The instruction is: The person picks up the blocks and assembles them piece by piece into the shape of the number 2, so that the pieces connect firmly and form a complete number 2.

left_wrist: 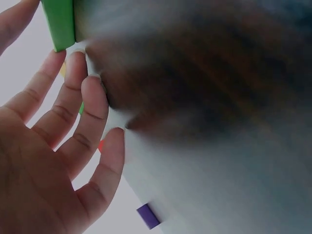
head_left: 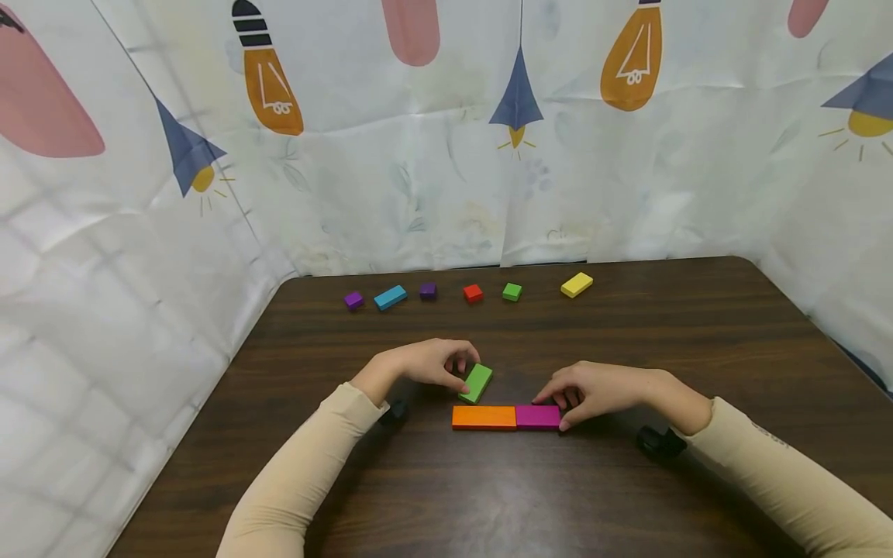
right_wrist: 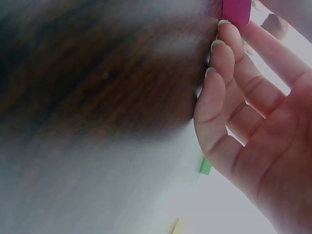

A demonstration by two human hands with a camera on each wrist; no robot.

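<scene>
Head view: forward, down over table [head_left: 488, 496]; wrist views: close by fingers [left_wrist: 93, 109]; table shared.

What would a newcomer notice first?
The orange block and magenta block, end to end near the middle of the table, the right hand pinching the magenta one. Just beyond the orange one, the left hand pinches a green block. Six more blocks sit toward the far edge.

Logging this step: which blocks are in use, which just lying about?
In use:
long green block, left hand gripping
magenta block, right hand gripping
orange block, touching the magenta block

Seemingly lying about:
bright purple block
blue block
dark purple block
red block
small green block
yellow block
</scene>
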